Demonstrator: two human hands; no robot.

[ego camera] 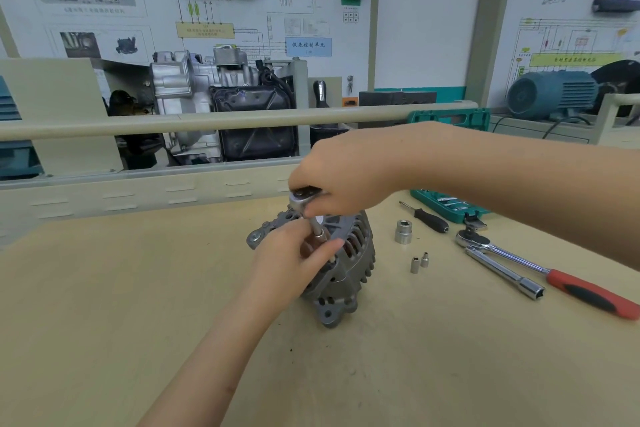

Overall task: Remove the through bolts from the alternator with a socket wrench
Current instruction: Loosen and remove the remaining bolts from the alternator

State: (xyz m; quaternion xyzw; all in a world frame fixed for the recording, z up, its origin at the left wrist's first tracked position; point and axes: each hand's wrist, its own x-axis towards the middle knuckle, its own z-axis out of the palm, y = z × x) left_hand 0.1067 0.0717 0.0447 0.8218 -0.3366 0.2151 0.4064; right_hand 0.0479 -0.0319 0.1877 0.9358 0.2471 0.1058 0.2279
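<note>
On the tan workbench [104, 288], roughly mid-frame, sits the alternator [346, 263], grey cast housing w/ finned side facing right & mounting ears at upper left and bottom front. Behind the bench: a pale rail, a cutaway gearbox/engine display [221, 104] & wall training boards w/ wiring diagrams; blue electric motor [550, 94] at far right.

Right hand [349, 173] reaches in from the right, fingers closed over the head of the small socket wrench [304, 199] directly above the alternator; handle mostly hidden under the palm. Wrench's extension + socket [320, 230] angle down into the top of the housing, tilted slightly toward the viewer. Left hand [291, 260] comes up from bottom left, thumb & fingers pinched round the extension/socket just below the wrench head, palm against the alternator's left face. So both hands are clamped on the same tool, nearly touching each other. Bolt itself is hidden by fingers – can't tell how far out it is.

Right of the alternator, lying loose on the bench: large red-handled ratchet [554, 274] w/ a long chrome deep socket/tube [502, 274] just beside it, green socket-set case [446, 204] open at the back, black-handled screwdriver [427, 218], one big chrome socket [403, 230] standing upright, & two tiny sockets [419, 262] close together, well apart from the alternator.
</note>
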